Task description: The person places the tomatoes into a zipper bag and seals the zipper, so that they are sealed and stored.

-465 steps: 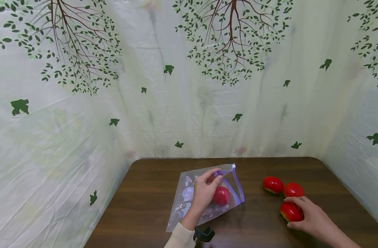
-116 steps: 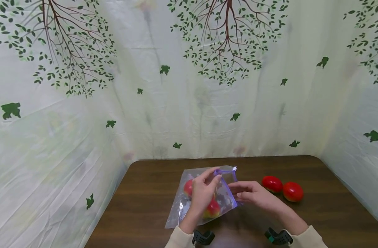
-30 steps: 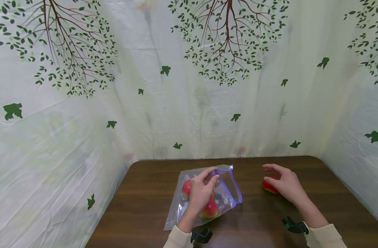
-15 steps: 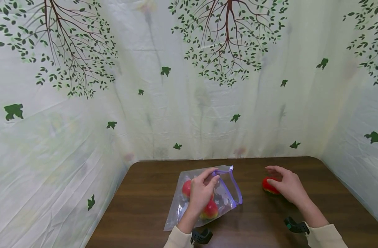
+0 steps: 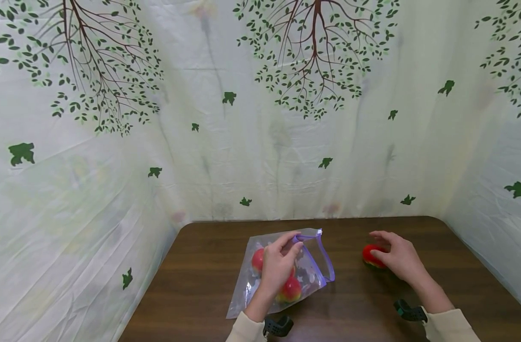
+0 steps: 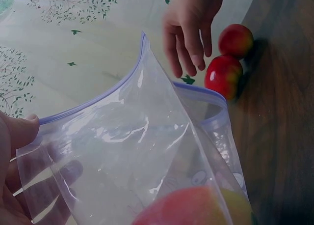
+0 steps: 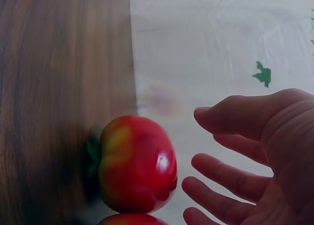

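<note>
My left hand [image 5: 277, 266] pinches the purple zip edge of a clear zip bag [image 5: 243, 297], whose mouth gapes to the right. Inside the bag lie red-and-yellow fruits [image 5: 291, 289], tomato-like and glossy, partly covered by my left hand. On the right of the table, my right hand [image 5: 399, 256] hovers with spread fingers over a red fruit [image 5: 371, 255]. A gap shows between those fingers and the fruit [image 7: 140, 163], with green leaves at its base, in the right wrist view. A second loose fruit [image 6: 235, 41] appears in the left wrist view; my right hand hides it from the head view.
The brown wooden table [image 5: 200, 266] has rounded far corners. Behind and beside it hangs a pale curtain [image 5: 269, 180] printed with trees and leaves. Dark bands [image 5: 279, 326] circle both wrists, below cream sleeves.
My right hand has left the bag's mouth for the loose fruits, barely shifting in the last second. Earliest, three fruits lay on the table; more are now bagged. My left hand keeps its pinch.
</note>
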Tool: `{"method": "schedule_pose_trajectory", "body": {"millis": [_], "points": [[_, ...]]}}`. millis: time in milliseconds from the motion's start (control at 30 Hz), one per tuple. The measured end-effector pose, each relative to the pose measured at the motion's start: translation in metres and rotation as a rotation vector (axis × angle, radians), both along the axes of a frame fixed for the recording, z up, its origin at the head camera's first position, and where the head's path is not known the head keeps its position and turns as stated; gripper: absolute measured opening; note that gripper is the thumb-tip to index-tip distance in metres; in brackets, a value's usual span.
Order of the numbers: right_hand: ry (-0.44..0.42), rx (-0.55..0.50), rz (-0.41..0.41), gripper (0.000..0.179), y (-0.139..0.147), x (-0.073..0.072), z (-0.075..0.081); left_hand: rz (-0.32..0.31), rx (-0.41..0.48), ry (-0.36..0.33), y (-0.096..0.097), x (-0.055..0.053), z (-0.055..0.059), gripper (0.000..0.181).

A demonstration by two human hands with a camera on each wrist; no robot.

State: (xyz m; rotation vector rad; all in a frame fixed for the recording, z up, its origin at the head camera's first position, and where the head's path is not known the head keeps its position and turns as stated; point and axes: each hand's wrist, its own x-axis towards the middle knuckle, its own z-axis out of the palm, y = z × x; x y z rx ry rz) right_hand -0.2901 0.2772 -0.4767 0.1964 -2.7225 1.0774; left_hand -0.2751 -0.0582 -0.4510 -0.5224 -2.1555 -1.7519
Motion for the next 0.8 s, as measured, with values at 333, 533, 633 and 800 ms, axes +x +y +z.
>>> {"method": "schedule_pose_trajectory", "body": {"millis": [333, 533, 633, 800], "points": [[0.050, 0.105, -0.004, 0.050, 0.003, -0.003, -0.007, 0.000, -0.001, -0.024, 0.003, 0.015, 0.021, 0.029], [0.046, 0.173, -0.024, 0.053, 0.006, -0.007, -0.012, -0.005, -0.001, -0.021, 0.002, 0.014, 0.020, 0.029], [0.035, 0.199, -0.028, 0.054, 0.007, -0.008, -0.014, -0.003, -0.005, -0.022, 0.002, 0.014, 0.020, 0.029], [0.028, 0.215, -0.022, 0.055, 0.009, -0.009, -0.018, -0.014, -0.002, -0.002, 0.001, 0.013, 0.018, 0.030]]}}
